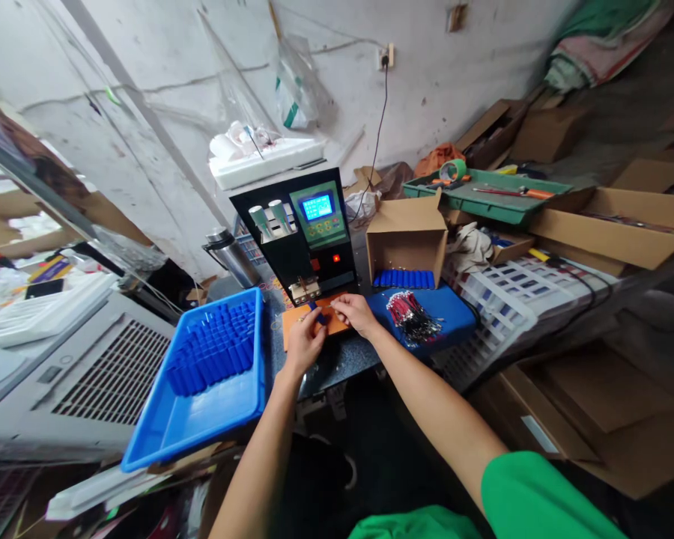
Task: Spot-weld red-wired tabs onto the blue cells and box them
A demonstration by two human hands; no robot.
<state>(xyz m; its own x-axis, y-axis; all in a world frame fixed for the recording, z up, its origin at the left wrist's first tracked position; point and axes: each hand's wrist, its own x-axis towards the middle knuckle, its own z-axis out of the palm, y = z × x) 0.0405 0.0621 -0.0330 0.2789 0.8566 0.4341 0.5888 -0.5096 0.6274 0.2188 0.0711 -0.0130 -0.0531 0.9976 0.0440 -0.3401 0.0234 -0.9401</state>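
Note:
My left hand [306, 340] is closed around a blue cylindrical battery cell [316, 310], just in front of the spot welder's electrode holders [304, 290]. Close on its right, my right hand [356, 313] has thumb and finger pinched together; whatever is between them is too small to make out. Both hands are over an orange board [290, 327] at the foot of the black spot welder [269, 262], whose blue screen [317, 207] is lit. Beside my right wrist, a bundle of red and black wire leads [413, 316] lies on a blue pad [454, 314].
To the left, a blue tray [194, 427] holds many upright blue cells [219, 348]. An open cardboard box [407, 251] with a row of blue cells stands right of the welder. A steel flask [233, 254] is behind the tray. A green tool tray [499, 198] lies farther right.

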